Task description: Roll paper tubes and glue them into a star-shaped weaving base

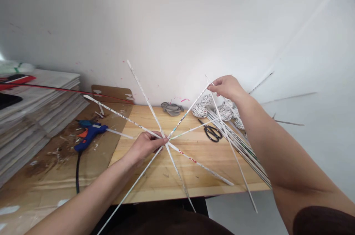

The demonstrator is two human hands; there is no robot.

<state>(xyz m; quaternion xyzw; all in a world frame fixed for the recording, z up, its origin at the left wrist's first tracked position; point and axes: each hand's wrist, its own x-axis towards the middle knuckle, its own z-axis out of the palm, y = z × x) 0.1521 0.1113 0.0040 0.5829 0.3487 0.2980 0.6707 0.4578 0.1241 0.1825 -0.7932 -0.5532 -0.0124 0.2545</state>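
Several thin rolled paper sticks cross in a star shape [166,140] above the wooden table [194,168]. My left hand [145,145] pinches them together at the crossing point. Up and to the right, my right hand [226,86] is closed on the far end of one long stick [191,107] that runs down to the crossing; a second stick slants down from the same hand toward the table's front edge. The other spokes fan out toward the wall, the left side and over that edge.
A blue glue gun [88,136] with a black cord lies on brown cardboard [50,175] at left. Black scissors [212,132], a bundle of paper sticks [244,150] and coiled paper rolls [223,111] lie at right. Stacked white sheets [30,116] stand far left.
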